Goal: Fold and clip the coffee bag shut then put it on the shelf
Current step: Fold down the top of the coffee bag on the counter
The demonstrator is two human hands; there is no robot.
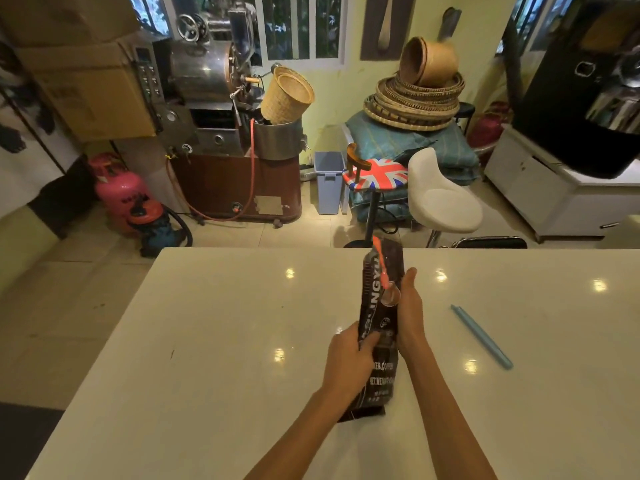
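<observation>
Two bare hands meet over the white table (214,341), both on a tall dark coffee bag (381,341) that stands on its base near the middle of the near edge. The left hand (349,358) has its grip clenched around the bag's left side, thumb across the printed front. The right hand (410,306) lies flat against the bag's right side with fingers stretched upward, pressing rather than wrapping, so its grip is released. An orange-handled spoon (386,278) lies against the upper front of the bag, its clear bowl just beside the right palm; whether that hand pins it I cannot tell. The bag's top is unfolded and reaches up to the table's far edge as seen from here.

To the right on the table, well apart from the bag, lies a long light-blue clip (481,336).

Beyond the table stand a white stool (443,199) and a stool with a flag-printed seat (377,173). Farther left is a steel coffee roaster (207,98) with a pink gas cylinder (119,188) beside it. Woven baskets (415,95) are stacked against the far wall.
</observation>
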